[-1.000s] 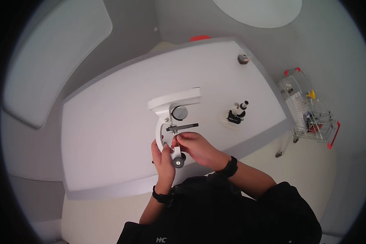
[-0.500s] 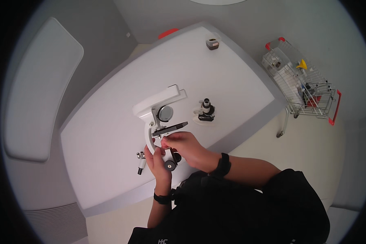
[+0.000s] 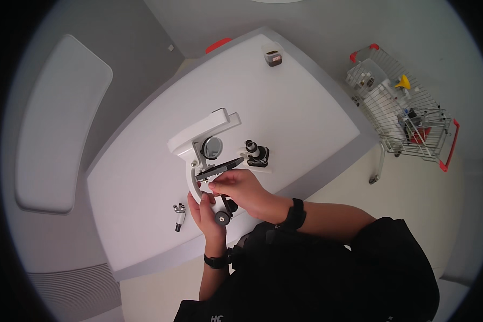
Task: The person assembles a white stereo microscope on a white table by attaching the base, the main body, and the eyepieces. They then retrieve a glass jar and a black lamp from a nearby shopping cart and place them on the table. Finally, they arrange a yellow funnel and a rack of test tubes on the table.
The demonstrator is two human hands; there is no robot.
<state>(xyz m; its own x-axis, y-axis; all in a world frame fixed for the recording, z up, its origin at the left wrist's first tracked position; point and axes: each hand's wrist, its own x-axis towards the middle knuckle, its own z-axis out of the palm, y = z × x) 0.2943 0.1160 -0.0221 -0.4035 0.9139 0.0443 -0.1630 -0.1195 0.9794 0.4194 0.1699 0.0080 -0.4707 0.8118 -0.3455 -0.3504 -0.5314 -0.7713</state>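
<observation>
Left hand (image 3: 211, 222) and eyepiece tube (image 3: 180, 217) stand farther apart in view than half a second ago. Left fingers closed round the arm (image 3: 192, 180) of the microscope (image 3: 194, 152), which is held tilted, knob (image 3: 222, 218) nearest the body, base (image 3: 198, 130) away. Right hand (image 3: 242, 188) beside the stage (image 3: 224, 168), thumb and forefinger drawn together; cannot tell what they grip. Tube lies on table (image 3: 290, 107), left. Beyond right hand, black lens unit (image 3: 258, 156). Farther, small container (image 3: 273, 59); past table, wire trolley (image 3: 444, 164)

Smooth white microscope frame (image 3: 191, 174), glossy mirror (image 3: 213, 147), metal-wire cart (image 3: 413, 115), matt tabletop (image 3: 139, 177)
</observation>
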